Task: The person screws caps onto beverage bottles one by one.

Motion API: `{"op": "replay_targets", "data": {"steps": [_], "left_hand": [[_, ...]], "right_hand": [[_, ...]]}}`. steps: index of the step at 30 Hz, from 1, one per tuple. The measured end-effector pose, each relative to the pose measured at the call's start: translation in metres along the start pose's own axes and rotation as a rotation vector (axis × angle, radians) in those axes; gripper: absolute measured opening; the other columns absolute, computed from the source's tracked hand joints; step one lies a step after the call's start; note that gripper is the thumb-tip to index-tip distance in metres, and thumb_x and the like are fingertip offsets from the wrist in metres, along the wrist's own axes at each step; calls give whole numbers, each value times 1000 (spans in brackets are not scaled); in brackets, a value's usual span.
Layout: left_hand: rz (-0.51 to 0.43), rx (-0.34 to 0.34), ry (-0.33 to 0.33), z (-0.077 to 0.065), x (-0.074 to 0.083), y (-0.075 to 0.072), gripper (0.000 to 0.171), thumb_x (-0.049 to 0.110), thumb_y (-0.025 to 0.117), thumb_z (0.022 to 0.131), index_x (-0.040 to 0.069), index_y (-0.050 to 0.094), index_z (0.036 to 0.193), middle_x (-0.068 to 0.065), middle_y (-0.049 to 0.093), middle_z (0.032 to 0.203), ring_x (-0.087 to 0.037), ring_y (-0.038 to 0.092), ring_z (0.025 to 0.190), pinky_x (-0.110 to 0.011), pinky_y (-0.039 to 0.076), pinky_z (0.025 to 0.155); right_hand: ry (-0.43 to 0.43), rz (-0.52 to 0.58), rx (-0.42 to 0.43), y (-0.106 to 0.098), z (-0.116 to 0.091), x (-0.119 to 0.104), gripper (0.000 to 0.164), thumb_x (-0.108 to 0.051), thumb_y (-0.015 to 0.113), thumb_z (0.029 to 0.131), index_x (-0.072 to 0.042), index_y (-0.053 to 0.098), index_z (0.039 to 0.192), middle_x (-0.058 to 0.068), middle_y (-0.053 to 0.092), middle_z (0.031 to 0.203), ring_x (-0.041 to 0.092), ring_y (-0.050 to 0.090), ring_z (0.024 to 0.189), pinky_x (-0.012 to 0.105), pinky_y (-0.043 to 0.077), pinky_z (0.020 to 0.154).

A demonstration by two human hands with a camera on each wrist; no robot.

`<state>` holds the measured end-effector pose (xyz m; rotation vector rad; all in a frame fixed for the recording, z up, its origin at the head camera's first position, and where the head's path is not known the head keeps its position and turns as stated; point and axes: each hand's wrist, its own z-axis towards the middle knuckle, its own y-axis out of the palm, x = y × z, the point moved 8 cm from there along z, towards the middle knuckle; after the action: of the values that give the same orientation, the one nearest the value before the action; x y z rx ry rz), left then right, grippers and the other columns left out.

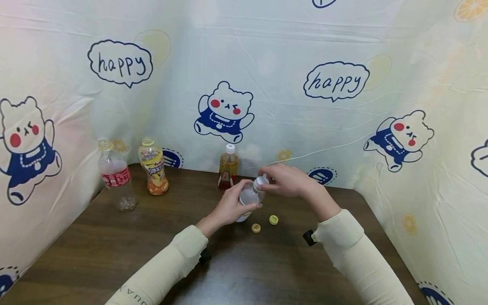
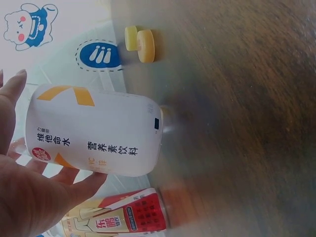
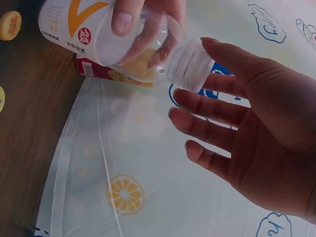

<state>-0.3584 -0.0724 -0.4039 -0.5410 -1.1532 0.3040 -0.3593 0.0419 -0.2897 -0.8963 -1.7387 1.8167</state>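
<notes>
a white-labelled bottle [image 1: 249,198] is being held at a tilt over the table [image 1: 145,250] by the left hand [image 1: 229,205], whose fingers are being wrapped round it, while its white cap [image 1: 261,181] is being pinched between thumb and forefinger of the half-closed right hand [image 1: 284,181]. a yellow cap [image 1: 273,220] and an orange cap [image 1: 256,228] are being shown on the table nearby, an amber bottle [image 1: 228,167] being seen upright beyond, with a red-labelled bottle [image 1: 116,177] and a yellow-labelled bottle [image 1: 153,167] at far left.
</notes>
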Motion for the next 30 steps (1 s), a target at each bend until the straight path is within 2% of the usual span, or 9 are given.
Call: {"op": "replay_targets", "data": {"steps": [5,10,14,17,20,23,30], "left_hand": [[1,-6,11,0,1,0,64,48,74,76,33,42,130,7,54,122,-14,57,99,-34,54,75],[12,4,14,0,2,0,64,49,74,75,34,43,129,11,53,122,-11,55,100,-35,53,78],[13,13,11,0,1,0,65,49,75,74,34,43,128,11,54,122,-11,56,100,-36,53,79],[14,12,7,0,0,0,66,50,75,73,34,43,129,10,53,123,-11,56,101,-37,53,80],[12,5,4,0,0,0,67,51,74,73,34,42,130,10,53,124,-12,55,103,-39,52,82],[8,-6,6,-1,0,1,68,52,73,74,33,41,130,8,52,126,-13,55,105,-41,52,84],[-5,-12,18,-2,1,1,67,51,73,75,33,42,131,7,53,126,-14,56,102,-39,53,81]], "right_hand": [[41,-41,16,-2,0,1,39,-56,54,88,-24,63,109,-9,59,79,10,54,71,28,46,58],[62,-34,12,-8,-3,4,48,-57,50,90,-23,57,123,-7,61,99,11,56,84,32,50,71],[14,0,-10,-10,-6,2,52,-51,56,89,-26,47,135,-3,57,115,12,56,87,35,50,75],[-42,41,-29,-9,-7,-1,58,-41,62,89,-27,40,140,-1,54,118,13,57,84,31,51,73],[-90,68,-46,-7,-6,-5,60,-33,65,88,-26,37,142,-1,55,115,12,57,85,27,50,73],[-115,88,-62,-4,-5,-7,54,-30,65,89,-24,42,138,-3,58,110,11,56,86,27,50,73],[-35,36,-52,2,-1,-2,32,-42,60,90,-24,59,116,-10,59,88,9,56,75,26,47,62]]}}
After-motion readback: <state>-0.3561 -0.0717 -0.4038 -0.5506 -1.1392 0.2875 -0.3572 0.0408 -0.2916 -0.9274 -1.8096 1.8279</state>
